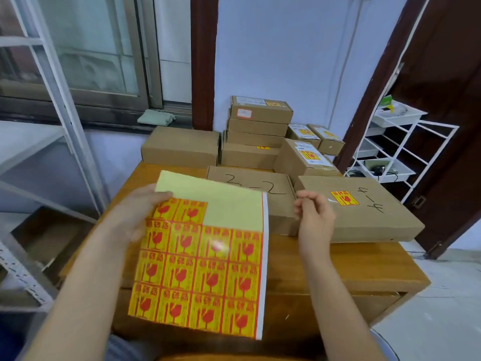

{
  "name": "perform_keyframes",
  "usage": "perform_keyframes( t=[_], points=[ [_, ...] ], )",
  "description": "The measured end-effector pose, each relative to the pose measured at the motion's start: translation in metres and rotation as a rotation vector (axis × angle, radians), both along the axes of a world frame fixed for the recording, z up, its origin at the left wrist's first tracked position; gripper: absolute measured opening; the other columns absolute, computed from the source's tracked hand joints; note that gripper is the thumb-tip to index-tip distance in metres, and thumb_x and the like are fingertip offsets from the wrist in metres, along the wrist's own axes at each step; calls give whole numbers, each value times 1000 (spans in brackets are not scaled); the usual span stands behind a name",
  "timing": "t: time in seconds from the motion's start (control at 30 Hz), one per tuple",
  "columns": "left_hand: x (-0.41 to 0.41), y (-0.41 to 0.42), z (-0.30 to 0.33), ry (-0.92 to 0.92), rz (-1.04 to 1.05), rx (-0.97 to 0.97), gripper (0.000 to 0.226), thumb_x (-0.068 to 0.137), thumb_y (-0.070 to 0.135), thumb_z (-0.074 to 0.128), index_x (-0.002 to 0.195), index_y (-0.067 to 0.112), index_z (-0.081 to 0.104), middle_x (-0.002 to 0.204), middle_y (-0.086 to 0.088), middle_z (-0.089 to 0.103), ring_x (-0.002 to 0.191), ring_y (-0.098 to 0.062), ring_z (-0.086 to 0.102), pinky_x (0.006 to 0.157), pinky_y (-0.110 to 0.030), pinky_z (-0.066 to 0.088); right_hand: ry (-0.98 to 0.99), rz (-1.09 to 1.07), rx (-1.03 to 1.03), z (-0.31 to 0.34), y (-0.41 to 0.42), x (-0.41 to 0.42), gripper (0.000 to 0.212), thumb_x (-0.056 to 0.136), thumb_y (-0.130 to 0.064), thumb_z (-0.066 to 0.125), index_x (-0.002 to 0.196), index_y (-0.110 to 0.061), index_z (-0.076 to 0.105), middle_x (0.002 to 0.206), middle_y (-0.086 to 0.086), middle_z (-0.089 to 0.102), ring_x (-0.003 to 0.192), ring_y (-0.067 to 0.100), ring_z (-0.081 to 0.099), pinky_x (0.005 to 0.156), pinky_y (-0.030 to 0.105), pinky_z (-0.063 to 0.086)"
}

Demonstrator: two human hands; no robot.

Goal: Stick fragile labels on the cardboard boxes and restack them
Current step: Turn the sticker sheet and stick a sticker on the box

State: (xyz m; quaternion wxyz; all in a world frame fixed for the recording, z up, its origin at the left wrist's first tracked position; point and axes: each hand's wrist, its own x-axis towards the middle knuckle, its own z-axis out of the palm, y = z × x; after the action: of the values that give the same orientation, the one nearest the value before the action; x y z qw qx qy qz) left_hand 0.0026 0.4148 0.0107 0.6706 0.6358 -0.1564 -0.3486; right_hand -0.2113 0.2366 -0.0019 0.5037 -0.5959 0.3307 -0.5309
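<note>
My left hand grips the left edge of a sheet of red-and-yellow fragile labels, held up over the wooden table. The sheet's upper part is bare backing. My right hand hovers with loosely curled fingers between the sheet and two flat cardboard boxes, holding nothing I can see. The box marked "3-2" shows no label on the part I can see. The box marked "4-4" on the right carries a fragile label.
Behind stand several more cardboard boxes: a stack at the wall, a plain box on the left, labelled boxes on the right. A white wire rack stands at right, grey metal shelving at left.
</note>
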Motion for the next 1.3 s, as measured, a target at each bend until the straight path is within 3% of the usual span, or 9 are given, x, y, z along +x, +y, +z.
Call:
perform_keyframes(
  t=[0.1,0.23,0.33,0.43,0.73,0.97,1.1,1.2,1.3],
  points=[
    [-21,-9,-18,-32,-9,45,13,96,13,50,100,17,62,75,-6,74,67,-19,70,64,-35,54,73,62,-101,12,-1,1,26,92,-1,46,82,-20,62,72,-7,58,68,2,52,65,16,43],
    [-37,-14,-36,-75,67,-6,18,97,20,51,112,17,60,89,-10,74,82,-27,70,76,-42,54,522,232,-462,3,19,19,16,92,-13,54,99,-22,64,88,-18,58,85,-5,52,76,15,43],
    [-49,-17,-41,-68,71,-60,18,97,21,50,112,18,59,90,-10,73,79,-25,70,71,-38,54,814,355,-601,-16,37,34,40,92,-35,54,130,-22,49,126,-10,48,121,7,36,103,29,33],
    [-57,-17,-46,17,44,-104,20,98,23,47,114,16,57,93,-11,71,79,-23,69,65,-36,52,950,356,-643,-31,50,41,62,90,-50,52,143,-25,31,143,-8,29,134,12,19,112,34,16],
    [-63,-5,-66,154,-145,-45,30,92,23,53,120,17,56,105,-14,70,93,-27,66,76,-39,51,938,352,-552,-63,56,15,77,85,-60,50,146,-32,14,153,-12,11,141,9,3,119,37,3],
    [-75,-15,-67,149,-259,26,65,70,38,75,121,4,52,94,-11,69,92,-24,65,78,-34,50,847,299,-520,-68,56,-8,70,82,-56,57,142,-32,29,144,-14,30,135,5,18,109,22,12],
    [-79,-21,-58,129,-347,-39,63,63,41,70,113,6,57,89,-10,72,82,-21,69,70,-33,56,817,261,-569,-64,51,-14,61,83,-52,60,136,-30,41,137,-13,43,131,6,28,103,17,10],
    [-73,-21,-48,214,-409,-131,92,39,60,85,112,7,61,102,-17,70,90,-31,69,67,-42,57,813,251,-618,-64,46,-18,55,84,-48,61,134,-29,46,132,-12,49,129,6,31,102,17,8],
    [-61,-17,-37,255,-543,-125,99,30,76,77,102,7,73,111,-22,67,98,-35,67,70,-44,57,769,237,-682,-66,41,-18,50,82,-43,66,128,-25,53,126,-10,56,123,6,34,101,20,12]
  ],
)
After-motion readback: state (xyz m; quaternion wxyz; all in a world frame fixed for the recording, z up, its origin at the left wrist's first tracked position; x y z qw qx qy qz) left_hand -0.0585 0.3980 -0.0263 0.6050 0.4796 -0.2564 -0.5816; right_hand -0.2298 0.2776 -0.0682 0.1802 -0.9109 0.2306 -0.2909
